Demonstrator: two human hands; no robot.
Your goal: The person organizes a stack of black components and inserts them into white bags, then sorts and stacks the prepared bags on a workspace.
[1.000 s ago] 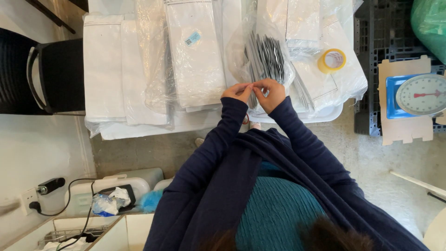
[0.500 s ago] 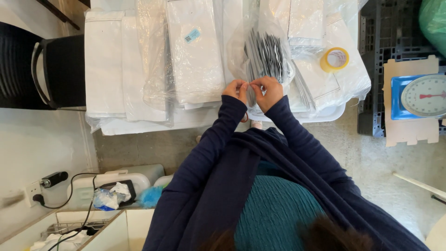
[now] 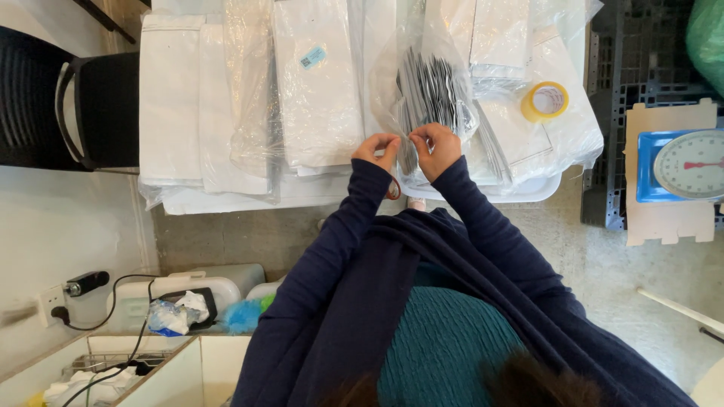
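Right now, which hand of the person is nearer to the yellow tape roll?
The right hand. It is at the clear bag of dark items, with the yellow tape roll further to its outer side. The left hand is beside it, farther from the roll.

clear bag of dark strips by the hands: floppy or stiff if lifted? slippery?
Likely floppy: the clear bag is thin crinkled film, bulging loosely around the dark strips. Probably slippery too, since the film shows glossy highlights. The strips lie in a loose fan, so they would likely shift inside when lifted. Both the left hand and right hand pinch at its near edge.
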